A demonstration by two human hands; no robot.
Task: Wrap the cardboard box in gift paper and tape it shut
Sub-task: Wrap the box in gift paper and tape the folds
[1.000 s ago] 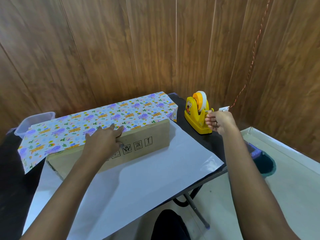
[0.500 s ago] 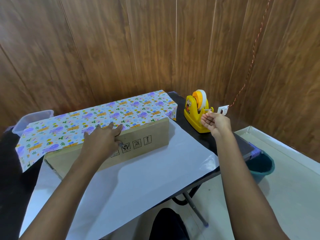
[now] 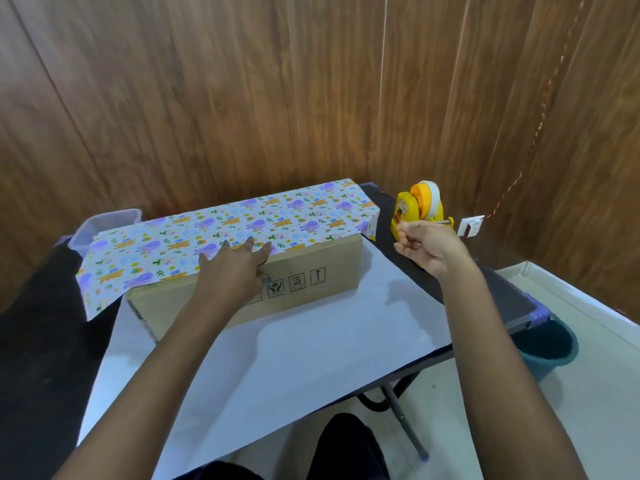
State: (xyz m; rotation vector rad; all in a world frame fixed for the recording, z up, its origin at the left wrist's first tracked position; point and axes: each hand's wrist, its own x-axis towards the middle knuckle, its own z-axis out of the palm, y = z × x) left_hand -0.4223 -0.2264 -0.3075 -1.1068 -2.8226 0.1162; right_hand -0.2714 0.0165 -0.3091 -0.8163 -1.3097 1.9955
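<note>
While the left hand [image 3: 235,268] lies flat on top of the cardboard box [image 3: 343,268], fingers straight & spread, it presses the printed edge of the gift paper [image 3: 277,216] down along the box's front top edge, approx mid-length. Box lies lengthwise on the black table [image 3: 498,296], front face bare w/ three handling symbols showing just right of that hand. Paper covers the box top, print side up, & overhangs both ends; its white underside runs out from under the box toward the person, spread flat past the table's near edge. Right hand [image 3: 433,245] hovers off the box's right end, clear of box & paper, palm turned partly up, fingers loosely curled w/ thumb close to forefinger; can't tell if it pinches a bit of tape or nothing. Yellow tape dispenser [image 3: 419,206] stands on the table just beyond that hand, right of the box, roll upright. Clear plastic tub [image 3: 104,223] sits behind the box's left end, partly hidden by paper. Teal bucket [image 3: 550,344] is on the floor, lower right of the box, beyond the table corner. Small white wall fitting [image 3: 471,226] w/ a twisted red cord is right of the dispenser.
</note>
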